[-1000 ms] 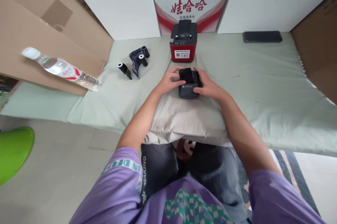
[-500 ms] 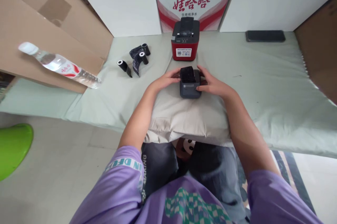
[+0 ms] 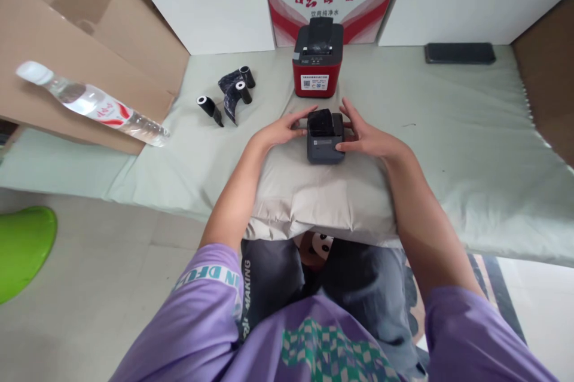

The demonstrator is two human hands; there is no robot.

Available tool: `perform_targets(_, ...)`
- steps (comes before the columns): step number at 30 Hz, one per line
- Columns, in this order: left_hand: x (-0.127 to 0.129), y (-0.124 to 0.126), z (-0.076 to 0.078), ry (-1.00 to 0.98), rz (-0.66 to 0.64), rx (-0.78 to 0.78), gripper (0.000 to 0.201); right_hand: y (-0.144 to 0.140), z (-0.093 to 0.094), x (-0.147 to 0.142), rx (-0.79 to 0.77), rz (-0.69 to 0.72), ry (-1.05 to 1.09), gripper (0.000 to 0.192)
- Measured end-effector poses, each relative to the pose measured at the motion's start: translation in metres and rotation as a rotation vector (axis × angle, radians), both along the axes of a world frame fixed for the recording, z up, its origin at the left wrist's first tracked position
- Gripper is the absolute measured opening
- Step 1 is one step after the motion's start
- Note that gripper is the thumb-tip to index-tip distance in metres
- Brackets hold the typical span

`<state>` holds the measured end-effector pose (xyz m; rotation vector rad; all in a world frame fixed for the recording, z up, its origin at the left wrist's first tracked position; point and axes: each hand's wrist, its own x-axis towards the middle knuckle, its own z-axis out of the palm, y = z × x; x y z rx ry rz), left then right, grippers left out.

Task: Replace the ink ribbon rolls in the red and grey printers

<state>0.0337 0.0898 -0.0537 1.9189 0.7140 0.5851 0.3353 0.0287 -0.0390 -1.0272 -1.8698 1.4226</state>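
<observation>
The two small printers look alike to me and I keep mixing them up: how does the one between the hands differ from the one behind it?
The near printer is dark grey all over; the far printer has a red body with a black top. The near one is lower and sits on the pillow, between the left hand and right hand; the far one stands taller, untouched. Both are boxy with a white label in front.
</observation>
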Motion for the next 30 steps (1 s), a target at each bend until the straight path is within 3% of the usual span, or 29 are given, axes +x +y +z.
perform_targets(8, 0.001, 0.0, 0.0, -0.06, -0.033, -0.041, 0.104, -0.006, 0.004, -0.004, -0.07, -0.023, 0.021, 0.145)
perform_targets(14, 0.003, -0.005, 0.004, -0.02, 0.057, -0.02, 0.098, -0.007, 0.007, -0.004, -0.106, -0.046, -0.005, 0.145)
perform_targets(22, -0.002, -0.002, 0.013, -0.1, -0.011, -0.155, 0.094, -0.002, 0.004, -0.005, -0.079, -0.101, 0.008, 0.139)
perform_targets(27, 0.01, 0.002, 0.007, -0.126, 0.078, -0.134, 0.078, -0.002, 0.005, -0.009, -0.061, -0.12, -0.006, 0.138)
perform_targets(30, 0.015, 0.004, 0.005, -0.161, 0.112, -0.087, 0.08, -0.003, 0.004, -0.01, -0.043, -0.129, -0.006, 0.136)
